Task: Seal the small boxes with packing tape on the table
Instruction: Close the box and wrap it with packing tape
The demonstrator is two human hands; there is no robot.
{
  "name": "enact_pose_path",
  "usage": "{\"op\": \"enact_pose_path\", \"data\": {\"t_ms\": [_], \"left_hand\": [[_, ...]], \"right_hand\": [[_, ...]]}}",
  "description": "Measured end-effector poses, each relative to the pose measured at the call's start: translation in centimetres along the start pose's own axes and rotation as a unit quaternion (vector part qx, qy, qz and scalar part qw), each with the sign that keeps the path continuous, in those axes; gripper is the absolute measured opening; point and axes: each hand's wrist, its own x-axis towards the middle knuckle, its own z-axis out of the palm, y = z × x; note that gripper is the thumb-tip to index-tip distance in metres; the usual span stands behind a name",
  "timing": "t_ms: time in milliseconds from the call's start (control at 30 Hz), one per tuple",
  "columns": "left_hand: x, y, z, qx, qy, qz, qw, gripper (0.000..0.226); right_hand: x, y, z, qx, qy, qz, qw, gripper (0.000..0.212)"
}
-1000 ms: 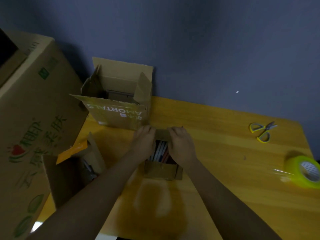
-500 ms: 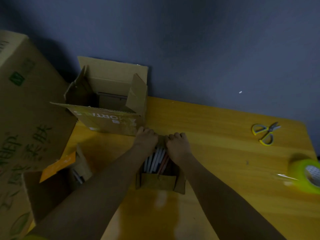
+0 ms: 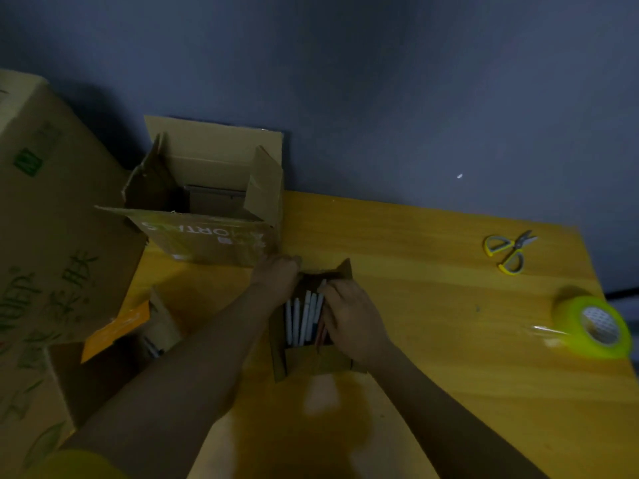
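A small open cardboard box (image 3: 313,363) stands in the middle of the yellow table (image 3: 432,340), with several pens (image 3: 302,319) lying inside it. My left hand (image 3: 276,278) rests on the box's far left corner, fingers curled over the edge. My right hand (image 3: 349,319) lies over the right side of the box, its fingers on the pens; the right flap is hidden under it. The far flap (image 3: 340,271) stands up. A roll of packing tape (image 3: 593,326) with a green core lies at the table's right edge, a loose clear end sticking out to the left.
Yellow-handled scissors (image 3: 508,250) lie at the far right. An open medium carton (image 3: 207,209) stands at the back left, a large printed carton (image 3: 45,254) fills the left side, and another small open box (image 3: 138,344) with an orange flap sits by it.
My right hand has slid back from the far flap onto the pens and the right side of the box. The far flap has sprung up. The left hand has stayed at the far left corner.
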Motion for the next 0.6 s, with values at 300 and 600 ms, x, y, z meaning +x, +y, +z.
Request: {"op": "enact_pose_path", "data": {"t_ms": [300, 600], "left_hand": [[-6.6, 2.7, -0.2, -0.009, 0.071, 0.070, 0.995, 0.028], [-11.5, 4.6, 1.7, 0.042, -0.082, 0.045, 0.995, 0.028]], "right_hand": [[-5.1, -1.3, 0.3, -0.100, -0.100, 0.024, 0.990, 0.035], [-6.5, -2.0, 1.4, -0.182, -0.108, 0.067, 0.975, 0.034]]}}
